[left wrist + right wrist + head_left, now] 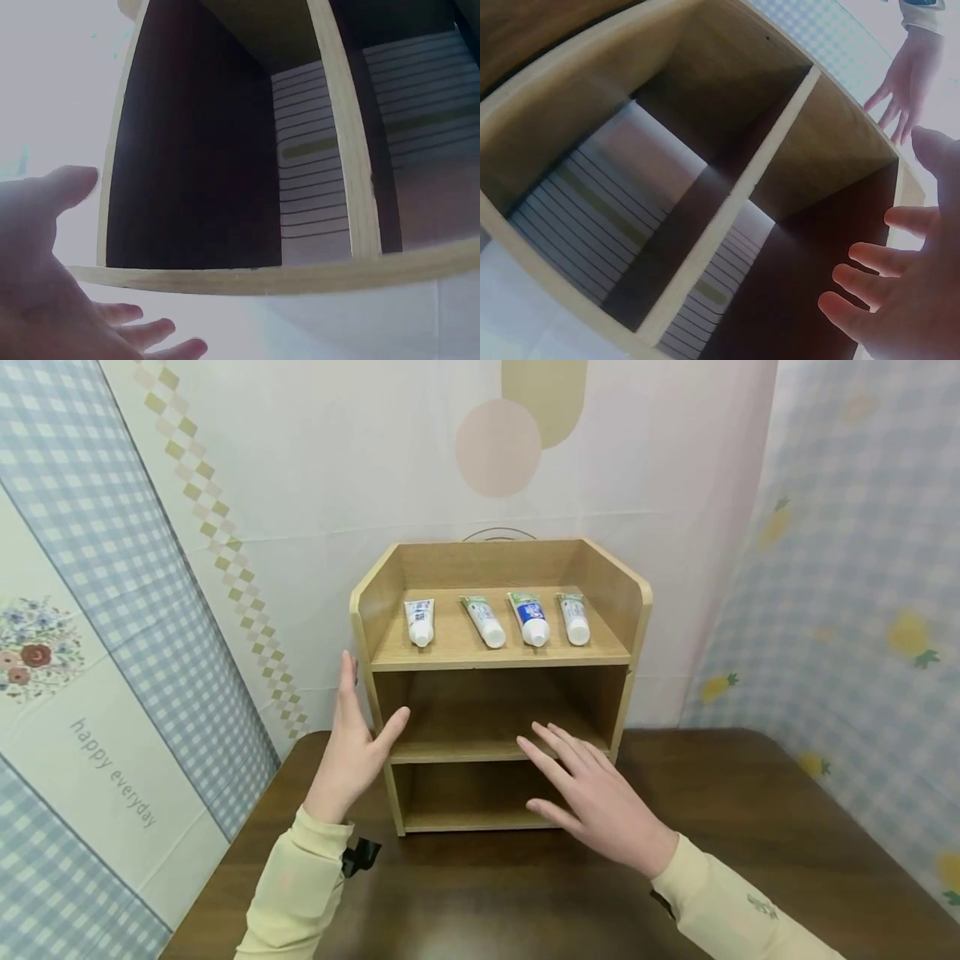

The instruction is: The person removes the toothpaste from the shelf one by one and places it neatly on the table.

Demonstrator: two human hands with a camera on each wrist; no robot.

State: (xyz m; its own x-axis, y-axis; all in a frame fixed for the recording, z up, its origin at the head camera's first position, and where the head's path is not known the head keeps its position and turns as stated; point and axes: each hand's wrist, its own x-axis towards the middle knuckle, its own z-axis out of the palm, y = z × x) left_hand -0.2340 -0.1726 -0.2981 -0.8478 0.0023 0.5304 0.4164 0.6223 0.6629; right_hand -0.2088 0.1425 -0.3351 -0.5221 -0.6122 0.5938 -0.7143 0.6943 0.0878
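My left hand (349, 765) and right hand (600, 803) spread, thumbs apart, near the shelf (465, 752). Four tubes (531, 617) lie on top.

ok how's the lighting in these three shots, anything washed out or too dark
Head view: bright, tubes clear, a soft sheen on the table near the bottom edge; left wrist view: background washed out to white, shelf interior nearly black, left hand dim; right wrist view: glare at top right, dark compartment beside the right hand.

Tan shelf (499, 658), white-capped tubes (531, 617), blue-checked cloth (90, 510)
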